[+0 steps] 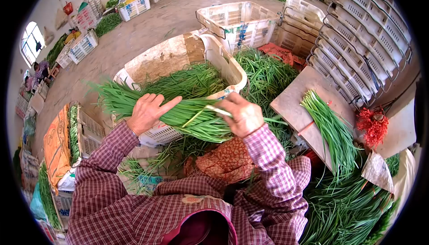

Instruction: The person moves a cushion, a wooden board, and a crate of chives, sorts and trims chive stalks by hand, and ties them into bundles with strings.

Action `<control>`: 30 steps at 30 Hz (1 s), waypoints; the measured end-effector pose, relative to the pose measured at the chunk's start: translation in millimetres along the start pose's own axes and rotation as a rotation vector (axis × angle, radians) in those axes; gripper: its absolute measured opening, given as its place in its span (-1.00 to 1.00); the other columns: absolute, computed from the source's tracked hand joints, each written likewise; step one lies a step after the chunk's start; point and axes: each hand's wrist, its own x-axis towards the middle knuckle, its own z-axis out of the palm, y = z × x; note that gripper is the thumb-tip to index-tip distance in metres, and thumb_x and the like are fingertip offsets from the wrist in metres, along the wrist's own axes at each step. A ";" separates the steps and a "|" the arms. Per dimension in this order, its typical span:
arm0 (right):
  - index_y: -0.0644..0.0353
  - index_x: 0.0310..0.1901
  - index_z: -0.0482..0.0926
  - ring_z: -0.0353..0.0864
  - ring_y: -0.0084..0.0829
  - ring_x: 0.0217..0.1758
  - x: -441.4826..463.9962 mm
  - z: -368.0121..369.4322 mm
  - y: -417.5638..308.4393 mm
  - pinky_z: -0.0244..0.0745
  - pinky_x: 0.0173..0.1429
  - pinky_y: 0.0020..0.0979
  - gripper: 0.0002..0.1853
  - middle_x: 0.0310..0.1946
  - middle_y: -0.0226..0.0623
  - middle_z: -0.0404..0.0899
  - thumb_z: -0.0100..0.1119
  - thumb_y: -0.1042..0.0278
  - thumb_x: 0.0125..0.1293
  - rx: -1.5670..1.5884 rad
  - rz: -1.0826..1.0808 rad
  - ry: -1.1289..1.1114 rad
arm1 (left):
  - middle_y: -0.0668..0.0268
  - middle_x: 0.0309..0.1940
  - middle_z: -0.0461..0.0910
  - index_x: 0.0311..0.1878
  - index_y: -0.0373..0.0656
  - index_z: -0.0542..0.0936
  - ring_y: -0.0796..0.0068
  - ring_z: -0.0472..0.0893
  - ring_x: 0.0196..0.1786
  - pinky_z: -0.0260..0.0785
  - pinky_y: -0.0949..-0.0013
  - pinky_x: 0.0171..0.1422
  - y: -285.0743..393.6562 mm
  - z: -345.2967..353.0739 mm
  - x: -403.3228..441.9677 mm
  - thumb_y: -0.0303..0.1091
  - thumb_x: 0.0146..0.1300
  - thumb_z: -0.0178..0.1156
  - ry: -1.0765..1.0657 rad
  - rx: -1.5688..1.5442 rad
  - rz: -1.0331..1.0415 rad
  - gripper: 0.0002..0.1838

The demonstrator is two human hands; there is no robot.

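A thick bunch of garlic chives lies across in front of me, above a white plastic crate. My left hand grips the bunch from above, with one finger stretched along the leaves toward the right. At the bunch's right end, my right hand is closed on a few chive stalks; a pale stalk pokes out on its left and a green end trails to its right. More loose chives lie inside the crate. The undersides of both hands are hidden.
On a board at my right rests a tied chive bunch, beside red ties. Loose chives pile up below it. Stacked crates rise at the right; another crate stands ahead. People sit farther off at left.
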 end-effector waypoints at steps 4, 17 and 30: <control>-0.06 -0.17 0.58 0.62 -0.25 -0.42 9.6 19.2 -5.6 0.58 -0.36 -0.27 -0.72 -0.25 -0.41 0.52 0.33 0.36 0.02 0.029 -0.117 -0.062 | 0.35 -0.45 0.30 0.39 0.19 0.30 0.39 0.44 -0.35 0.33 0.30 -0.21 7.5 -6.8 8.3 -0.34 -0.24 0.38 -0.021 -0.015 0.024 -0.04; 0.19 -0.24 0.51 0.64 -0.27 -0.51 14.4 -52.0 -0.8 0.53 -0.43 -0.27 -0.90 -0.49 -0.15 0.62 0.21 0.45 0.23 0.321 0.126 0.331 | 0.30 -0.40 0.38 0.42 0.17 0.23 0.31 0.50 -0.28 0.36 0.23 -0.17 6.3 14.3 5.2 -0.34 -0.29 0.45 -0.136 -0.024 -0.051 0.05; 0.14 -0.20 0.64 0.65 -0.11 -0.45 -29.6 -15.8 9.5 0.57 -0.36 -0.18 -0.77 -0.38 -0.09 0.63 0.23 0.24 0.15 0.179 0.236 0.153 | 0.25 -0.45 0.39 0.39 0.11 0.29 0.25 0.52 -0.37 0.38 0.22 -0.25 11.1 11.5 13.8 -0.62 -0.21 0.21 -0.060 -0.144 -0.150 -0.07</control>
